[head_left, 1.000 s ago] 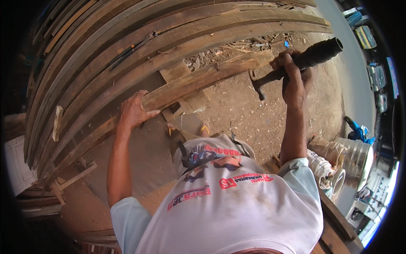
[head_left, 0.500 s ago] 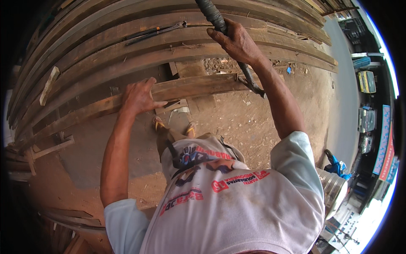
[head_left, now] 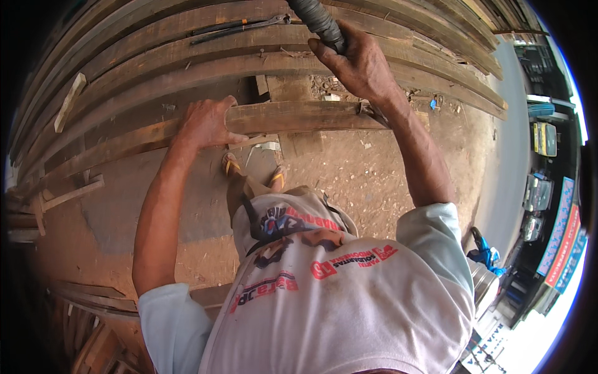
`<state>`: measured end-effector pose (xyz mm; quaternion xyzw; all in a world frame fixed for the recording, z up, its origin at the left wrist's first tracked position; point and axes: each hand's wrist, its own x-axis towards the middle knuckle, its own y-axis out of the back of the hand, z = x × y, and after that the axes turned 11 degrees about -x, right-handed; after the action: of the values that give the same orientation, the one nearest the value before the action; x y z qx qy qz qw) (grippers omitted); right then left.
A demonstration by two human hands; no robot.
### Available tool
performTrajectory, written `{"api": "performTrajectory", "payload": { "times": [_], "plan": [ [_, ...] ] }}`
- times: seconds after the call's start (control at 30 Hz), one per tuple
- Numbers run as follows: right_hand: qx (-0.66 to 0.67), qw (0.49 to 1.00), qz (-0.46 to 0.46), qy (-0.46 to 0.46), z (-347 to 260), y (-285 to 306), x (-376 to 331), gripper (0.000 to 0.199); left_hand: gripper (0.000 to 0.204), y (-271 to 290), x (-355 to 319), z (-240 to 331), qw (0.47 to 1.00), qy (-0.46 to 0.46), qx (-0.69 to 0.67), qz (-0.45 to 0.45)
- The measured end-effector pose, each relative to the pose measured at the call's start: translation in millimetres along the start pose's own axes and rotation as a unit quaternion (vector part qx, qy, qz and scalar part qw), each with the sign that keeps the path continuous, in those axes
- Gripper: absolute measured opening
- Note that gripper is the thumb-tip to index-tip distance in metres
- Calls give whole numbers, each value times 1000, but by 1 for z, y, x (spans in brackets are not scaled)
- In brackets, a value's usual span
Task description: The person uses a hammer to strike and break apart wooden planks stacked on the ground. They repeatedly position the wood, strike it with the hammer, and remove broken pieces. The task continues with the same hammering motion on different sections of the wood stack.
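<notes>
My left hand [head_left: 208, 123] is wrapped over a long wooden beam [head_left: 299, 117], thumb on the near side and fingers over the far side. In my right hand [head_left: 364, 62] is a crowbar [head_left: 319, 23], its shaft bound in dark wrapping, one end running out past the upper edge of the view. Its hooked lower end is at the right end of the beam, partly hidden behind my wrist and forearm. Whether the hook bites into the wood, I cannot tell.
Several long beams [head_left: 149, 71] lie side by side beyond. On them rest long-handled pliers [head_left: 249, 25] with an orange-marked handle, and a short wood offcut [head_left: 70, 103]. Wood chips litter the dirt floor [head_left: 374, 187]. A metal drum [head_left: 484, 283] and a street with parked vehicles are at right.
The crowbar's hooked end has gone from sticking out below the beam to lying at its right end, behind my wrist. My left hand keeps its hold on the beam. The view has shifted slightly.
</notes>
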<state>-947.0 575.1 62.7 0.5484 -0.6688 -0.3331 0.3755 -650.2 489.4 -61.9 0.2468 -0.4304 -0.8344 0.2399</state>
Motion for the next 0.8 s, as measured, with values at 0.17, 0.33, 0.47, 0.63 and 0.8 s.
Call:
{"api": "performTrajectory", "payload": {
  "times": [0.17,0.33,0.47,0.63,0.8],
  "plan": [
    [39,999,28,-19,-5,11,-51,30,80,8,9,1,998,13,7,-54],
    [84,979,123,141,6,2,-91,30,81,12,5,6,995,28,5,-92],
    [76,970,126,195,6,2,-110,33,81,9,-3,3,999,-12,-6,-38],
    [74,988,80,107,-3,2,-91,41,88,2,0,3,999,16,-8,-49],
    [101,995,-16,19,-15,30,-28,42,90,7,4,3,996,52,-27,-62]
  ]
}}
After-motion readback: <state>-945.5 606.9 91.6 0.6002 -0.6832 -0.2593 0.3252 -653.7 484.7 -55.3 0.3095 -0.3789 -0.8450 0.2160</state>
